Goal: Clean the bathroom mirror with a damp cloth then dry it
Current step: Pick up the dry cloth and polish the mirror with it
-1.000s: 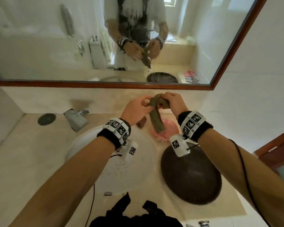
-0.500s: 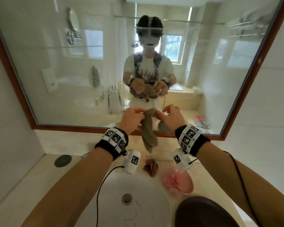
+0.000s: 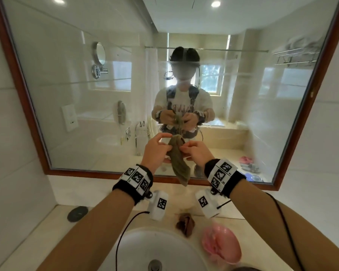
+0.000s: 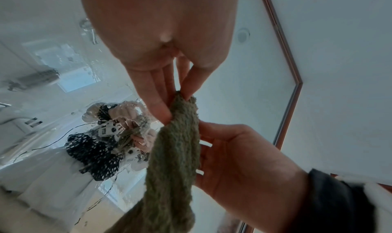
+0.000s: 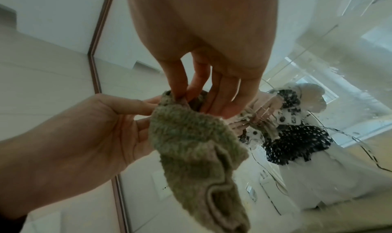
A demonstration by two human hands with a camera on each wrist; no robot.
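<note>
The large bathroom mirror (image 3: 86,94) in a brown wooden frame fills the wall ahead; water droplets and streaks show on the mirror (image 4: 63,69) in the wrist views. An olive-green cloth (image 3: 179,161) hangs bunched in front of the mirror's lower edge. My left hand (image 3: 167,144) pinches its top from the left, and my right hand (image 3: 184,150) pinches it from the right. In the left wrist view the left hand (image 4: 176,102) nips the cloth (image 4: 176,161) at its top. The right hand (image 5: 197,102) holds the upper fold of the cloth (image 5: 191,144).
A white sink (image 3: 137,249) lies below my forearms. Beside it on the beige counter are a crumpled brown cloth (image 3: 185,223), a pink dish (image 3: 221,243) and a dark round disc (image 3: 77,213). White tiled walls stand on both sides.
Both hands have lifted the cloth from above the sink and pink dish up to the mirror's lower edge. My view has tilted up, so the whole mirror shows.
</note>
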